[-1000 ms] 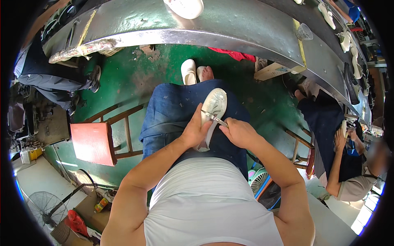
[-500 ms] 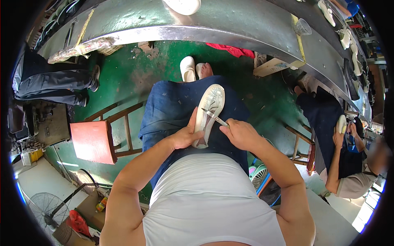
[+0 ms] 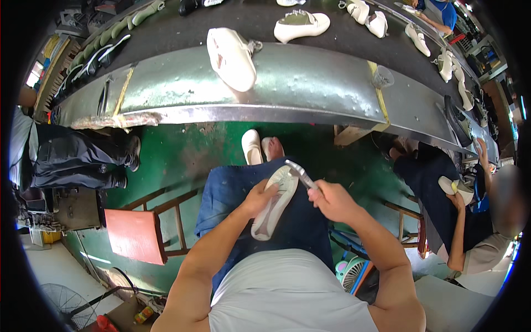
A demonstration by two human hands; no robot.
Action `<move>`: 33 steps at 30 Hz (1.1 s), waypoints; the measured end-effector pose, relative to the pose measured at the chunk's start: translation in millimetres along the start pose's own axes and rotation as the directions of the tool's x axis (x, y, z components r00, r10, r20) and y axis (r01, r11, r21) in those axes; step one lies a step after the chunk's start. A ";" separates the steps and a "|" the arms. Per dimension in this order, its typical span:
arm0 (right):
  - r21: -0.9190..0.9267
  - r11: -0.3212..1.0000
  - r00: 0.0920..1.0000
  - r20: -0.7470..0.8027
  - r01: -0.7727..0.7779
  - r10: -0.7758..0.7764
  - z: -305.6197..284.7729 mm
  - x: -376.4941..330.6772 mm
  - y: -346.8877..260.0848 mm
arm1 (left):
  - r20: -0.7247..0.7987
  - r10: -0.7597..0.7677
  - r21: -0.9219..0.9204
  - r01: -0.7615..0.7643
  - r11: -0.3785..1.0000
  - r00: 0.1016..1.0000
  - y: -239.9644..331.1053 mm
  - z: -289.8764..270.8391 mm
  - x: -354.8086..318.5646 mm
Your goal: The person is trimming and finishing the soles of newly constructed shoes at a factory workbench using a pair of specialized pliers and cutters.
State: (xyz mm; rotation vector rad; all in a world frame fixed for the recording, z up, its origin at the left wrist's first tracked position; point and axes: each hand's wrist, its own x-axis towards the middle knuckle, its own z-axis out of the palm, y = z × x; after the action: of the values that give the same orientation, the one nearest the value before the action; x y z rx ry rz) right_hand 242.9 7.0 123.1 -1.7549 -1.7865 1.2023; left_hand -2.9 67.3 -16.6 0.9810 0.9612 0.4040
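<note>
A white shoe [image 3: 269, 218] lies over my lap, its underside facing up, with gathered edges near the toe. My left hand [image 3: 258, 200] is closed around the side of the shoe, thumb laid on the underside. In my right hand [image 3: 334, 202] is a shiny metal tool [image 3: 300, 172] with a narrow, curved head; its exact kind is not clear. The head of the tool is at the toe end of the shoe, and whether it touches cannot be made out. My fist hides most of the handle.
Ahead runs a metal-edged bench [image 3: 182, 91] with a white shoe [image 3: 232, 60] on its ledge and more shoes behind. A red-topped stool [image 3: 134, 235] stands at left. A seated co-worker [image 3: 475, 243] holds a shoe at right; another person's legs [image 3: 83, 155] show at left.
The view has tilted up, showing more of the bench. My left hand has shifted toward the toe of the shoe. The tool has moved from the middle of the underside to the toe end.
</note>
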 end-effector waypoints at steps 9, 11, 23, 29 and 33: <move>-0.500 0.848 0.778 -0.459 0.173 -0.429 -147.0 126.3 -33.8 | -0.052 0.124 -0.543 -0.132 0.830 0.991 175.1 -101.9 -74.2; -0.614 0.766 0.672 -0.488 0.189 -0.557 -173.1 184.8 -23.4 | -0.189 0.298 -0.337 -0.347 0.875 0.936 240.6 -140.0 -81.9; -0.608 0.793 0.634 -0.598 0.040 -0.490 -217.3 300.8 19.1 | -0.109 0.631 0.926 0.309 -0.217 0.768 497.0 -207.9 166.1; -0.582 0.813 0.636 -0.612 0.040 -0.470 -221.1 302.1 24.7 | -0.019 0.585 0.712 0.422 -0.561 0.811 481.7 -210.1 282.5; -0.536 0.842 0.661 -0.608 0.068 -0.440 -219.4 310.3 12.0 | 0.326 0.562 0.501 0.365 -0.785 0.760 450.8 -285.2 308.9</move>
State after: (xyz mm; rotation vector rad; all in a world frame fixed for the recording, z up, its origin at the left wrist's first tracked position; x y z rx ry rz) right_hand 366.4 365.9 146.3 -1.7456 -1.7889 -0.1166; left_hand -19.6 660.6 149.7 3.6730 1.5127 -0.3164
